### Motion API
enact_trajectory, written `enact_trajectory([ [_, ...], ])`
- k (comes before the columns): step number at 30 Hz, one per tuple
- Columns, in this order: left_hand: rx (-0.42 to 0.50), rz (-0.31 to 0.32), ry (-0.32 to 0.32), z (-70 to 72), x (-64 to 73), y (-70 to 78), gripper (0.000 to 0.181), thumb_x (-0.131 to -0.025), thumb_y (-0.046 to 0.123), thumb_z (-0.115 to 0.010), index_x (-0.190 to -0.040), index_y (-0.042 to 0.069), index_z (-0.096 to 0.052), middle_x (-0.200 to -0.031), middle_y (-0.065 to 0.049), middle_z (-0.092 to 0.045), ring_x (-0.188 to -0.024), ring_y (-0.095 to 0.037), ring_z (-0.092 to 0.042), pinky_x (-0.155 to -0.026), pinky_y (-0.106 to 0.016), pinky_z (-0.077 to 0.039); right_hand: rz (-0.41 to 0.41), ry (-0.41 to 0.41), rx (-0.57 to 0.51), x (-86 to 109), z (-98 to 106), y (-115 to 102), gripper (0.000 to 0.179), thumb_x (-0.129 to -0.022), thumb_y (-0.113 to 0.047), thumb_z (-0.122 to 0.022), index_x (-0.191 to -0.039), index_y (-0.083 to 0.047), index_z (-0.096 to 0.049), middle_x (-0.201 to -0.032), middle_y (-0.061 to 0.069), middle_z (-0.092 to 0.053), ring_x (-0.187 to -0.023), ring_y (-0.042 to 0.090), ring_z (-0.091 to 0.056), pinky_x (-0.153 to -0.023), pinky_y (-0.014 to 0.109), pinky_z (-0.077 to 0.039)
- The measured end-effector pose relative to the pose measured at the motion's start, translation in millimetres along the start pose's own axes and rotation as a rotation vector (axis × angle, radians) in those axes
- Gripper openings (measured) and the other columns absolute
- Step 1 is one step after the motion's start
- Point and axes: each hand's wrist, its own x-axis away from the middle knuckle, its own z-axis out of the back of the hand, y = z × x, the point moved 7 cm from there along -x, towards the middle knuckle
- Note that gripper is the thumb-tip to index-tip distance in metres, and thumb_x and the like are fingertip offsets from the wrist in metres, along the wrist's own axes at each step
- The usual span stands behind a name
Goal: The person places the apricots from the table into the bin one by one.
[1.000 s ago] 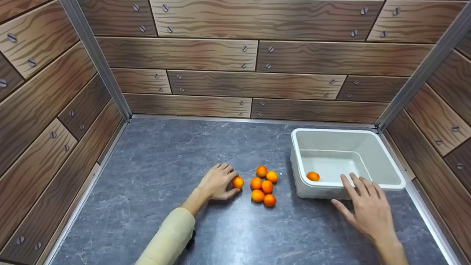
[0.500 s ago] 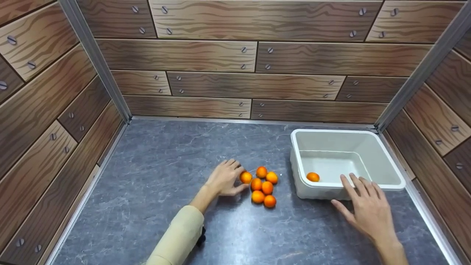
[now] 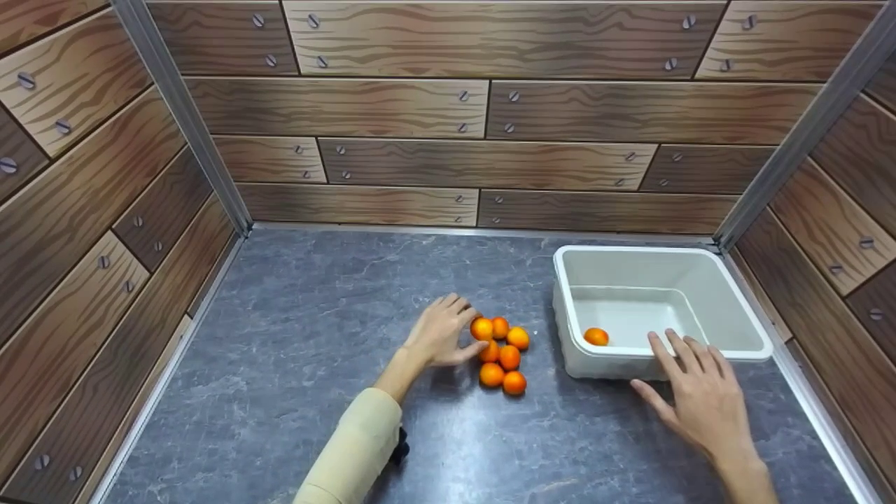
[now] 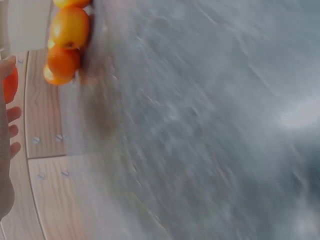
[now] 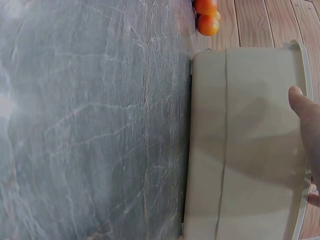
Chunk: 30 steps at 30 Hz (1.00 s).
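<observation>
Head view shows us the left hand pinching one orange, the thumb on the near side and the fingers curled narrow about the far side. We see the held orange partly covering a loose one just beyond it; whether the two touch we cannot tell. Six loose oranges lie bunched on the table, between the left hand and the bin, and the thumb hides part of the nearest.

To the right we find the bin, its near wall and rim standing between the bunch and its inside. Another orange rests on the bin floor, by the near left corner. We see the right hand over the near rim with its fingers spread wide and fairly straight; the right wrist view shows us its thumb outside the wall, though we cannot tell how firmly it touches.

Around all this we have plank-patterned walls on three sides, with metal strips at the corners. The bin sits close to the right wall. A pale sleeve crosses the near table, with a dark object beside it, too hidden to make out. Glare whitens the table near the sleeve.
</observation>
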Motion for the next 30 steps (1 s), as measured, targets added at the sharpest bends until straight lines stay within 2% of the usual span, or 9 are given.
enact_trajectory([
  [6,0.032,0.009,0.056,6.2,-12.1,8.5,0.050,-0.094,0.060,-0.065,-0.117,0.016,-0.072,-0.114,-0.003,-0.072,-0.105,-0.022,-0.064,-0.093,-0.038,-0.057,0.000,0.000,0.002,-0.9,-0.2,0.1,0.088,-0.101,-0.079,-0.032,-0.149,-0.010,-0.058,-0.137,0.027,-0.066,-0.120,0.050,-0.059,-0.108,0.067,-0.041],
  [15,0.112,-0.004,0.105,14.8,-31.6,23.2,0.048,-0.093,0.056,-0.069,-0.117,0.015,-0.073,-0.116,-0.003,-0.072,-0.109,-0.022,-0.065,-0.098,-0.035,-0.056,-0.006,-0.015,0.005,-1.7,-1.1,0.8,0.089,-0.100,-0.080,-0.030,-0.149,-0.011,-0.057,-0.137,0.026,-0.066,-0.120,0.049,-0.058,-0.109,0.067,-0.041],
  [23,0.105,-0.035,0.160,25.2,-55.0,38.3,0.047,-0.092,0.057,-0.069,-0.115,0.017,-0.074,-0.112,0.000,-0.072,-0.104,-0.018,-0.065,-0.093,-0.032,-0.055,-0.004,-0.019,0.000,-1.5,-1.3,0.1,0.090,-0.100,-0.080,-0.029,-0.149,-0.010,-0.057,-0.138,0.027,-0.065,-0.121,0.050,-0.058,-0.110,0.067,-0.040],
  [30,0.147,-0.077,0.202,31.5,-70.3,54.0,0.047,-0.090,0.056,-0.073,-0.116,0.017,-0.074,-0.112,0.001,-0.072,-0.105,-0.017,-0.064,-0.094,-0.031,-0.054,-0.004,0.010,0.000,-0.5,-0.2,-1.0,0.089,-0.100,-0.080,-0.031,-0.149,-0.010,-0.058,-0.138,0.027,-0.066,-0.120,0.050,-0.059,-0.108,0.068,-0.041],
])
